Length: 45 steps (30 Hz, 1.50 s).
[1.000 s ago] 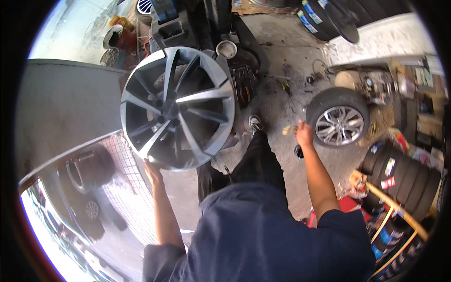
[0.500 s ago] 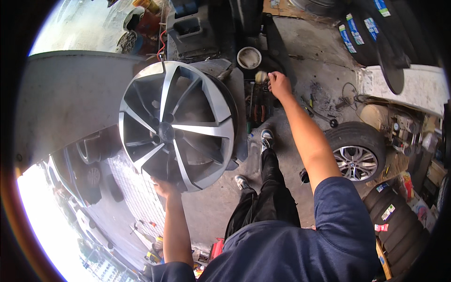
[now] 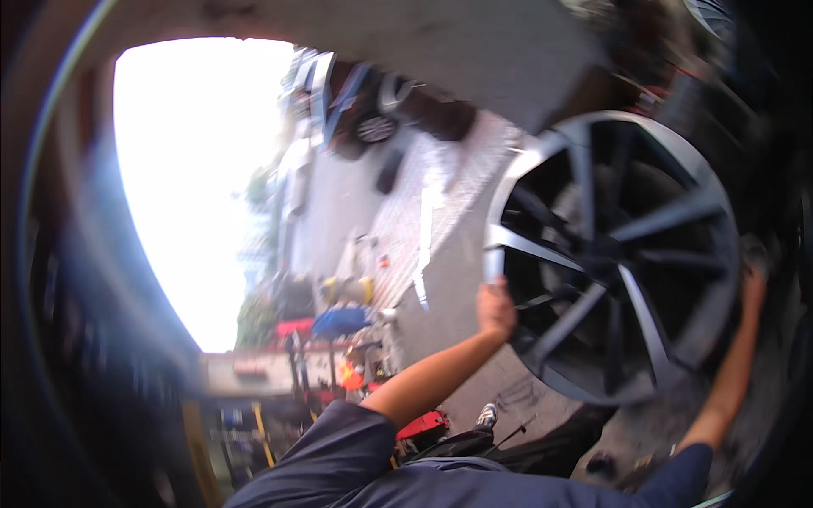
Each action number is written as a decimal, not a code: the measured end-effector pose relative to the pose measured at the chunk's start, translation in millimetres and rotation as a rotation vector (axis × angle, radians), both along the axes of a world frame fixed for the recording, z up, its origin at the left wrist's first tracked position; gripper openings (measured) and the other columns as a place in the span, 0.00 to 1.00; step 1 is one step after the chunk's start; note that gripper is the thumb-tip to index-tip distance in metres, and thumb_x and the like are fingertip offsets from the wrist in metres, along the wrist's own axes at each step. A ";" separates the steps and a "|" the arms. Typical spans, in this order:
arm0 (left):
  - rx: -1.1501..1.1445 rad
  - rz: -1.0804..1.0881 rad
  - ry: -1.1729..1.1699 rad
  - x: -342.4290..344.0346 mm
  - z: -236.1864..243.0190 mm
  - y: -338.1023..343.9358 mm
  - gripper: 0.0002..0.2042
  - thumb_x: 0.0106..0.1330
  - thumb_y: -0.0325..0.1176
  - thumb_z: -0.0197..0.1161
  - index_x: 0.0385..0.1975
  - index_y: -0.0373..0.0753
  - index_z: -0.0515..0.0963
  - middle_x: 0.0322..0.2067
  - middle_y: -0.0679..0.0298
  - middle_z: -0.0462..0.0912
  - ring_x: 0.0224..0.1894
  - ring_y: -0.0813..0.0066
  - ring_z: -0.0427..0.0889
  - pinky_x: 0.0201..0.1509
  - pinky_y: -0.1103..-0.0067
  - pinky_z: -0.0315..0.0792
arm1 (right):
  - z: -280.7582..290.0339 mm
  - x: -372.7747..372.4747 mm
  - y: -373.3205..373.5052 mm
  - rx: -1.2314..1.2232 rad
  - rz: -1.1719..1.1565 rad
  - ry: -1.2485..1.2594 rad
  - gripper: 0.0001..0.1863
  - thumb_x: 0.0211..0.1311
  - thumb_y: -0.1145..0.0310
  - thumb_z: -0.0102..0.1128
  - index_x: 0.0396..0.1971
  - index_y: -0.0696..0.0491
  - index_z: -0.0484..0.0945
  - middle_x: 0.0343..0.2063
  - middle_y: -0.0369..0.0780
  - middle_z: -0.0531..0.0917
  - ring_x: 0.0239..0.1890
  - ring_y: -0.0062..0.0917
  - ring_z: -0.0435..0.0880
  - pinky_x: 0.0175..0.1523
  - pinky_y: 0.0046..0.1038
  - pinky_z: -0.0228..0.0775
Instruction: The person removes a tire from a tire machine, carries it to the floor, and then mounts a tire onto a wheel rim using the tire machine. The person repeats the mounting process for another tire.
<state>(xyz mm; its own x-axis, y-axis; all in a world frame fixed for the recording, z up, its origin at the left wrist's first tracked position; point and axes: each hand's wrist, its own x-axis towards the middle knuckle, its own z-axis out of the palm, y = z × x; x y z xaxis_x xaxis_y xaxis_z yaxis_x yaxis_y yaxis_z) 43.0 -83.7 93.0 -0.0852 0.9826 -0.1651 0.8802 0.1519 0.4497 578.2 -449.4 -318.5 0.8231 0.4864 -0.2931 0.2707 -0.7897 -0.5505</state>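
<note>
A large alloy wheel rim (image 3: 603, 261) without a tyre, with silver and black spokes, stands before me at the right of the view. My left hand (image 3: 496, 308) is closed around the rim's left edge. Beyond its right edge, my right hand (image 3: 754, 278) is closed and smeared by motion. A blurred pale tip, which looks like the bristles of a brush (image 3: 752, 249), shows just above that hand. The brush's handle is hidden in my fingers.
A broad grey panel (image 3: 474, 51) spans the top. Outside at the left, a dark car's wheel (image 3: 375, 128) shows near the paved ground. Lower left stand a blue object (image 3: 340, 321) and a red box-like item (image 3: 423, 425). My shoe (image 3: 487, 415) is on the floor below the rim.
My view has swung left toward the bright outdoors, so the rim now appears farther right. My right hand, with the brush, has come beside the rim's right edge. My left hand stays on the rim.
</note>
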 end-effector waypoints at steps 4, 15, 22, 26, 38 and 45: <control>-0.035 0.115 0.037 16.7 13.1 -5.2 0.32 0.77 0.61 0.44 0.43 0.29 0.75 0.43 0.33 0.81 0.51 0.31 0.78 0.56 0.54 0.71 | -92.3 61.9 -16.5 -0.149 0.159 -0.033 0.16 0.67 0.74 0.54 0.52 0.64 0.79 0.48 0.57 0.84 0.52 0.50 0.83 0.60 0.42 0.72; -0.017 0.084 -0.036 20.5 9.8 -8.0 0.28 0.77 0.58 0.46 0.44 0.32 0.73 0.40 0.34 0.81 0.47 0.30 0.79 0.52 0.51 0.71 | -57.9 40.4 -8.5 0.012 -0.153 -0.341 0.32 0.73 0.57 0.61 0.66 0.65 0.70 0.61 0.58 0.78 0.65 0.48 0.77 0.70 0.41 0.67; -0.180 0.114 -0.167 23.4 32.9 -5.1 0.26 0.76 0.56 0.49 0.49 0.34 0.69 0.41 0.31 0.82 0.47 0.28 0.80 0.53 0.48 0.72 | 79.7 -165.8 -93.0 0.056 -0.410 -0.475 0.32 0.70 0.59 0.64 0.65 0.64 0.69 0.59 0.58 0.78 0.61 0.50 0.77 0.68 0.43 0.66; -0.157 0.119 -0.304 14.9 39.7 -1.3 0.27 0.77 0.54 0.49 0.54 0.31 0.67 0.44 0.33 0.82 0.47 0.31 0.81 0.54 0.50 0.73 | 202.4 -314.0 -80.1 0.178 -0.799 -0.243 0.24 0.73 0.63 0.58 0.60 0.64 0.71 0.54 0.58 0.80 0.56 0.53 0.80 0.63 0.49 0.72; -0.718 -1.087 -0.379 -296.7 -37.9 55.3 0.26 0.72 0.58 0.54 0.49 0.40 0.83 0.48 0.49 0.86 0.54 0.48 0.83 0.57 0.57 0.75 | 473.7 -540.4 189.8 -0.110 -0.008 -0.505 0.27 0.74 0.58 0.55 0.65 0.59 0.70 0.63 0.52 0.74 0.67 0.45 0.71 0.72 0.44 0.60; -0.918 0.420 0.680 -835.2 -87.7 59.3 0.20 0.69 0.41 0.52 0.49 0.38 0.85 0.47 0.53 0.89 0.51 0.61 0.88 0.55 0.63 0.79 | 444.1 -529.3 264.7 -0.571 -0.248 -0.289 0.43 0.71 0.29 0.39 0.59 0.58 0.71 0.66 0.50 0.72 0.75 0.45 0.57 0.76 0.50 0.43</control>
<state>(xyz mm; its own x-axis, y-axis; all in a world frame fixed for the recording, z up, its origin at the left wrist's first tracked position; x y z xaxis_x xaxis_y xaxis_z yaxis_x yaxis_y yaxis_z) -792.3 -24.3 5.3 -0.7084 0.3991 -0.5822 0.7003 0.5008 -0.5088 48.9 -184.7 125.5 0.9738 0.1083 -0.1998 0.1180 -0.9923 0.0374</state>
